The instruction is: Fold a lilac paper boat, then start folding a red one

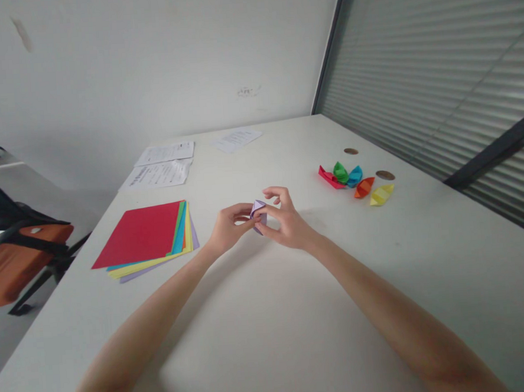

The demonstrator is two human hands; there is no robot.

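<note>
A small piece of folded purple paper (258,205) is held up between both hands, above the middle of the white table (235,339). My left hand (231,226) pinches it from the left with thumb and fingers. From the right, my right hand (287,223) grips it with thumb and index finger, its other fingers raised and curled. Fingers cover part of the paper, so its full shape is hidden.
Coloured paper sheets (144,233) lie stacked at left, red on top. Several folded paper boats (340,172) sit at right near two round brown discs (385,175). Printed papers (158,173) lie farther back. An orange chair (26,258) stands left; blinds (450,78) line the right.
</note>
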